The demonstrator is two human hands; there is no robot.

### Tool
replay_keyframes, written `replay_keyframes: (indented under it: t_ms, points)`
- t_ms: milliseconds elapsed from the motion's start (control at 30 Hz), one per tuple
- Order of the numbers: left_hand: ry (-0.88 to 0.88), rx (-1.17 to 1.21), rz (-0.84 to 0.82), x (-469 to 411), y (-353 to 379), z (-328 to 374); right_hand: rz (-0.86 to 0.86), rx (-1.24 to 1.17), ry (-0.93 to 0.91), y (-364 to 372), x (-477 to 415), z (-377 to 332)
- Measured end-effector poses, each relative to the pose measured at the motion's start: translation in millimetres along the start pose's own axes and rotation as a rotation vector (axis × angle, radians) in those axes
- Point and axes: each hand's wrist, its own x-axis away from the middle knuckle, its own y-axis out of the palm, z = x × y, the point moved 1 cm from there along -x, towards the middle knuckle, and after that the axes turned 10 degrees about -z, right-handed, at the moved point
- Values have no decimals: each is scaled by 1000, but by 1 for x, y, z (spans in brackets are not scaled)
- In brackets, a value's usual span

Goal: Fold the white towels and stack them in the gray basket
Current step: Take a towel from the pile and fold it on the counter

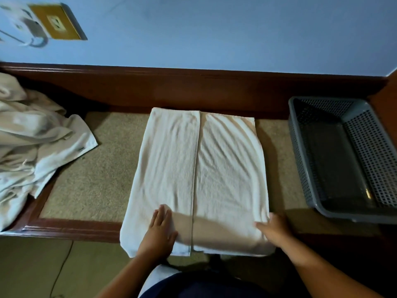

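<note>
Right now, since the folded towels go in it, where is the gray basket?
Head view, far right: the gray basket stands on the tabletop, just right of the spread white towel.

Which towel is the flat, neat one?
The middle towel, which the left hand presses: smooth, sides folded in. The towels at left lie in a crumpled heap.

Dim, bluish light. Soft shadow over near end of towel (pixel 204 168); small glint in basket (pixel 369 151). Far-left wall outlet (pixel 56 23) blurred; edges bowed w/ wide-angle lens.
</note>
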Motion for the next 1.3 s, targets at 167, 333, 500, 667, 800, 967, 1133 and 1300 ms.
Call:
replay_keyframes:
  t_ms: [167,333,500,667,800,967,1133,1300]
  points:
    - [49,99,3,10,-6,-8,-34,-287,-105,2,13,22]
    - [105,204,20,36,-26,-32,28,-344,-77,25,54,37]
    - [125,259,63,66,-31,-69,51,-277,-55,48,77,37]
    - [117,299,66,89,-37,-107,208,-164,-88,66,108,1]
    - [121,306,69,104,-45,-134,297,-115,-189,98,138,-50]
    - [138,324,121,117,-63,-152,256,-134,-436,170,177,-131]
    - [145,356,165,124,-73,-170,-279,205,-632,246,200,-176]
    - [127,350,171,125,-67,-183,-298,531,-779,267,200,-171]
